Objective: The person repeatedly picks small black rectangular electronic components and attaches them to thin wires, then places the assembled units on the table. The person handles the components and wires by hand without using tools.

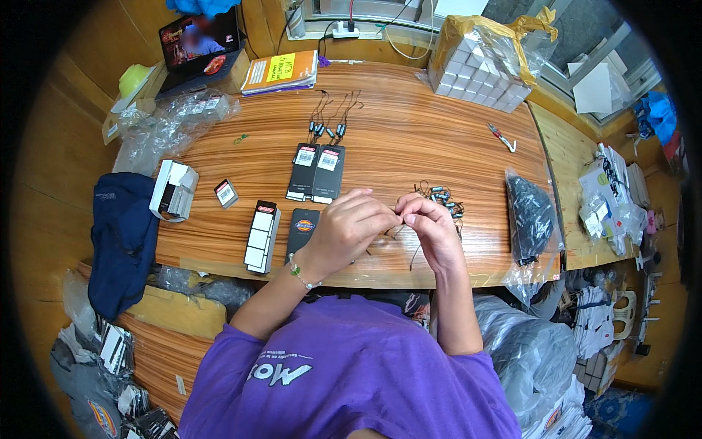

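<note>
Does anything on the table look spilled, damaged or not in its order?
No spill or damage shows. The dark cords heaped by the right hand look untidy: tangled, unlike those fanned above the paired tags.

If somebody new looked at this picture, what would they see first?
Probably the bright purple shirt filling the bottom middle. Then the bare left hand and right hand, fingertips together near the front of the striped brown wooden table, at what looks like a thin dark cord. At the back right, the yellow-and-clear plastic bag stuffed with small white boxes stands out too.
</note>
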A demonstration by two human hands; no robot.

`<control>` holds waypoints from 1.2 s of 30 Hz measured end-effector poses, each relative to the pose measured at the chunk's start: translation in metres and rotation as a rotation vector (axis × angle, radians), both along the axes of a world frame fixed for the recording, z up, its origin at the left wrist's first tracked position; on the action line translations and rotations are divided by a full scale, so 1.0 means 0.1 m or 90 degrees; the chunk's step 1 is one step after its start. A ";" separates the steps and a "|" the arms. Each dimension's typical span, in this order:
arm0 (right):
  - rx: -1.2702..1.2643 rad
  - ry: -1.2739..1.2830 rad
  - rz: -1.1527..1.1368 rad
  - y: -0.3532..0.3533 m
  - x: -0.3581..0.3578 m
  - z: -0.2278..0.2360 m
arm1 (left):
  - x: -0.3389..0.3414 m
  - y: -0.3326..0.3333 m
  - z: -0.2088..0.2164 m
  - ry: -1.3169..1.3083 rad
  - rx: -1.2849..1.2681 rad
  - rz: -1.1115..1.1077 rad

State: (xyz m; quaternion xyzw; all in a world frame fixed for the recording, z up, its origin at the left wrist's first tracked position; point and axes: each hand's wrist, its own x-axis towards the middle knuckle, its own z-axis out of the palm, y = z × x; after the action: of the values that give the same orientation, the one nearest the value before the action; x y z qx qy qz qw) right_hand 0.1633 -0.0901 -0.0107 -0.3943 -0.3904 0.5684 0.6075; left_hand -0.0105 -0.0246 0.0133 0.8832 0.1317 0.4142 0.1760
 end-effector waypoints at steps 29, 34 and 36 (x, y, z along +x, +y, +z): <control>0.001 0.086 -0.125 0.04 0.13 0.03 | -1.68 0.43 -0.38 0.197 -0.267 0.357; 0.004 0.079 -0.130 0.07 0.13 0.03 | -1.69 0.46 -0.41 0.172 -0.420 0.347; 0.003 0.081 -0.127 0.07 0.13 0.03 | -1.69 0.46 -0.44 0.181 -0.277 0.342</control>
State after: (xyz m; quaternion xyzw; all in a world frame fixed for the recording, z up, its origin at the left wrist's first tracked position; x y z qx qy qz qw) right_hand 0.1761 -0.0832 -0.0080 -0.3931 -0.3114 0.5276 0.6856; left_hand -0.1795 0.0212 -0.0307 0.8078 0.4665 0.2815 0.2247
